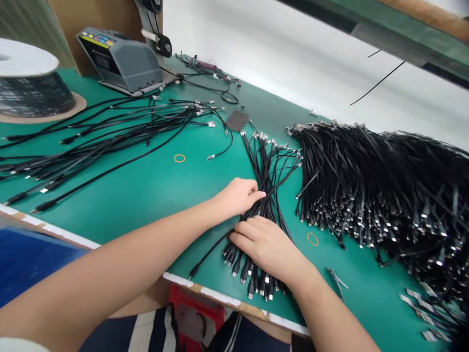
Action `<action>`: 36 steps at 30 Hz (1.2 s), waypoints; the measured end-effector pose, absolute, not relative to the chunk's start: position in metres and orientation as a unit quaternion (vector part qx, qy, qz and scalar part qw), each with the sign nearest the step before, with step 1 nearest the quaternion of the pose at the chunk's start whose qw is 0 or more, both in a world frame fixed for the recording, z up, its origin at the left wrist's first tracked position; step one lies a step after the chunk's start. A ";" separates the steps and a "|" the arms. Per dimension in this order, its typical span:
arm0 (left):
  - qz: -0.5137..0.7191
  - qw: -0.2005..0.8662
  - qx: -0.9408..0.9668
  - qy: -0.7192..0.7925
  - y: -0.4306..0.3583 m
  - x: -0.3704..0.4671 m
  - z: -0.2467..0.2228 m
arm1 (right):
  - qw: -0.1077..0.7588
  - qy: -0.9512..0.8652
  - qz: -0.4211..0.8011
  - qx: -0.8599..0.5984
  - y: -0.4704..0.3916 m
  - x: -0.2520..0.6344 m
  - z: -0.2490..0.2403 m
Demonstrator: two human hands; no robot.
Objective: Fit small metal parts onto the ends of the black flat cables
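A loose bundle of black USB cables lies lengthwise on the green table in front of me, its connector ends fanned out near the front edge. My left hand is closed at the bundle's middle, thumb and fingers pinched at its left side. Just below, my right hand curls over the cables above their near connectors, fingers closed around them. From under the right hand one single cable sticks out to the left. The undersides of both hands and the fingertips of the right are hidden.
A large pile of black cables covers the right side. More cables lie spread at left, beside a wire spool and a grey machine. Two rubber bands and small snips lie on the table.
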State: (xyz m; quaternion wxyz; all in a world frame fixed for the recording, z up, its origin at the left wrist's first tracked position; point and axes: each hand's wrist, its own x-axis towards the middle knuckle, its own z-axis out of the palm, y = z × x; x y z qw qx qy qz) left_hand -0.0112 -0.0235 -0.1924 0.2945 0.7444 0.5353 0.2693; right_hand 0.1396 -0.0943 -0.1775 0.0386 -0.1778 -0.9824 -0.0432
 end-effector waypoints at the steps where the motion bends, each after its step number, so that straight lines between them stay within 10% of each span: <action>1: 0.262 0.298 0.743 0.539 -0.025 -0.012 -0.190 | 0.036 -0.982 -0.049 -0.180 -0.095 0.139 -0.177; 17: -0.072 0.639 0.660 0.388 -0.041 -0.063 -0.139 | 0.162 -0.944 -0.064 -0.280 -0.076 0.159 -0.180; 36: 0.184 0.701 0.536 0.432 -0.031 -0.028 -0.174 | 0.184 -0.954 -0.084 -0.222 -0.077 0.161 -0.177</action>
